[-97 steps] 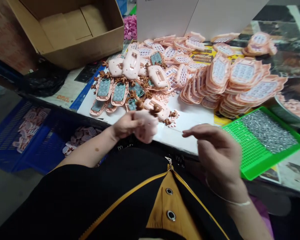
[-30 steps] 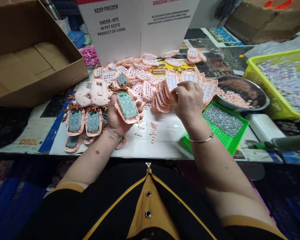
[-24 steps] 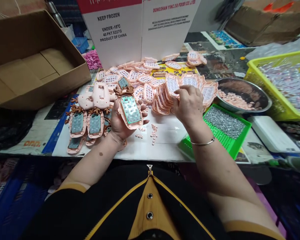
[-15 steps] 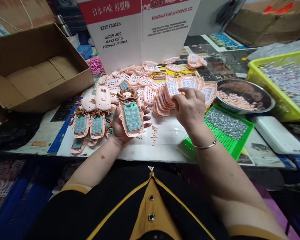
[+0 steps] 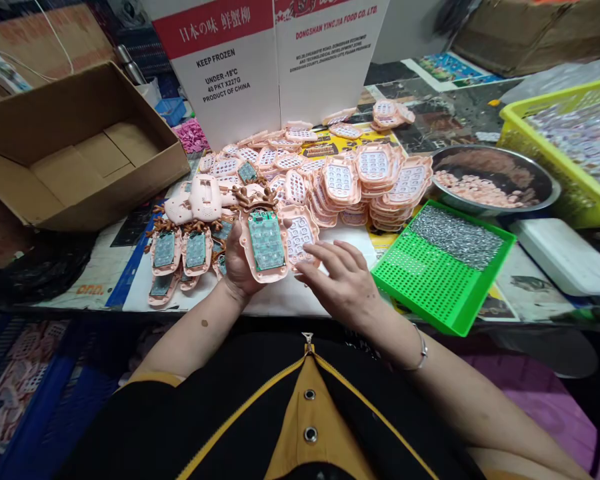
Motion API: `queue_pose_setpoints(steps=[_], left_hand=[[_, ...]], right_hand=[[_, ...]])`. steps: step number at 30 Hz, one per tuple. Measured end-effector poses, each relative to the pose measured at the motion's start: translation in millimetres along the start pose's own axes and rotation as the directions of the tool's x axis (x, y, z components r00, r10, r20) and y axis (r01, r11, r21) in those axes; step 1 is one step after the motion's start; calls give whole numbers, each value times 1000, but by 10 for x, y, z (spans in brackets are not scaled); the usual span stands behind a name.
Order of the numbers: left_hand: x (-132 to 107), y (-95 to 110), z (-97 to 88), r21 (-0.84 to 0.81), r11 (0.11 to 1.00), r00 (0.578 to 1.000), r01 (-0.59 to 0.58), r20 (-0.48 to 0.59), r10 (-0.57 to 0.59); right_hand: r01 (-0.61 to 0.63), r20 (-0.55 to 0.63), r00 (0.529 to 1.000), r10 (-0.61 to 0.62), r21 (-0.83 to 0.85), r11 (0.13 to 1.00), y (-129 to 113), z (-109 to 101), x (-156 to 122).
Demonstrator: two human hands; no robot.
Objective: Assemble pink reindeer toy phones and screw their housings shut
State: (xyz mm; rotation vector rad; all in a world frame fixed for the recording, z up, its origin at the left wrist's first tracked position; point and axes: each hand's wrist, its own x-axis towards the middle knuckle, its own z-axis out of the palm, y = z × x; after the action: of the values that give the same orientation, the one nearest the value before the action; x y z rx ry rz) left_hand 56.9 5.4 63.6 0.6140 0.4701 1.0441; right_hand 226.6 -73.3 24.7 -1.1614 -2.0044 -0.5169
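Note:
My left hand (image 5: 240, 263) cradles a pink toy shell with brown antlers and a green circuit board (image 5: 266, 241), face up above the table's near edge. My right hand (image 5: 343, 283) holds a pink keypad cover (image 5: 300, 237) right beside that shell, its fingers pinched along the cover's lower edge. Behind them lies a fanned stack of pink keypad covers (image 5: 375, 177). To the left lie more shells with circuit boards (image 5: 180, 252).
An open cardboard box (image 5: 80, 143) stands at the left. A green tray of small metal screws (image 5: 445, 253) sits to the right, a metal bowl of pink bits (image 5: 490, 183) and a yellow basket (image 5: 570, 147) behind it. White cartons (image 5: 270, 60) stand at the back.
My right hand left the fanned stack and came down left with one keypad cover, next to the shell. My left hand kept the shell and turned it more upright.

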Motion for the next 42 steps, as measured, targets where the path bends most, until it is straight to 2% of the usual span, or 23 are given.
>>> queue_pose_setpoints(steps=[2,5,8,11,14,18,23,27,29,31,34,35,37,39,40,42], left_hand=[[-52,-25,-21,0,1000,999,29,21,-29],[-146,-120,-68,13,987,987,160,30,-160],[-243,-258,-107,40,936,933,350,78,-352],[-314,-372,-127,39,890,883,453,116,-455],[-340,-420,-149,39,880,871,474,125,-475],[-331,-428,-177,40,858,853,511,96,-513],[-311,-428,-169,-77,864,866,497,101,-489],[-319,-397,-155,-54,852,851,520,121,-512],[-329,-377,-144,5,852,848,523,103,-521],[-334,-361,-133,29,867,864,498,69,-498],[-317,-340,-126,6,881,879,472,68,-472],[-306,-332,-128,-5,881,879,472,80,-471],[-279,-314,-134,-22,886,883,463,99,-459],[-256,-297,-139,-32,893,891,449,92,-445],[-249,-291,-139,-34,896,894,444,88,-440],[-243,-286,-135,-37,899,897,437,84,-433]], right_hand=[[-159,-21,986,166,187,969,56,-62,27],[-350,38,929,369,419,838,172,-130,129],[-463,154,872,464,565,683,284,-147,263],[-531,313,840,444,644,551,348,-148,382],[-593,479,805,349,655,469,361,-169,461],[-673,580,740,341,628,392,347,-192,487],[-699,587,715,380,607,378,326,-152,490],[-740,648,669,364,626,246,329,-103,524],[-742,665,665,340,641,199,346,-93,536],[-727,642,680,356,655,208,374,-93,526],[-691,526,687,501,686,227,423,-93,438],[-680,476,670,569,702,214,436,-90,386],[-665,401,605,688,729,161,446,-80,264],[-669,390,538,747,737,98,431,-73,148],[-678,404,522,751,731,78,415,-73,105],[-690,439,531,725,720,69,376,-78,70]])
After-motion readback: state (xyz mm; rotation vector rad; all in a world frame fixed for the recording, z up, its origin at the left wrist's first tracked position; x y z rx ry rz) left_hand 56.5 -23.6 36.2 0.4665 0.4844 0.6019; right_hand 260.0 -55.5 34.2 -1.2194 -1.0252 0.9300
